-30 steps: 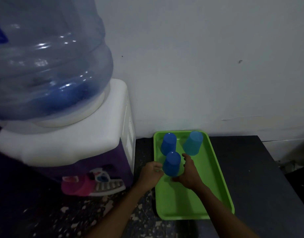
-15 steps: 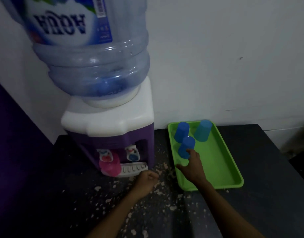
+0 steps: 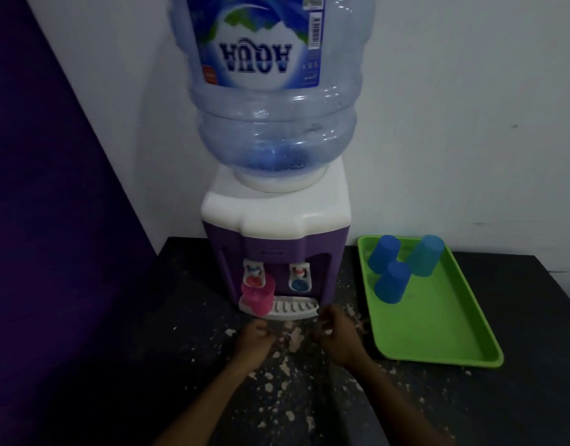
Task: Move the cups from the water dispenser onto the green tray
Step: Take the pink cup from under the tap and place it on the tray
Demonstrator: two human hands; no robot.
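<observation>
Our left hand (image 3: 256, 338) and right hand (image 3: 336, 331) hover loosely curled and holding nothing over the bench (image 3: 534, 397), just before the dispenser (image 3: 277, 226). A pink cup (image 3: 257, 296) stands on its drip tray. Three blue cups (image 3: 392, 282) sit upside down at the far end of the green tray (image 3: 438, 333).
</observation>
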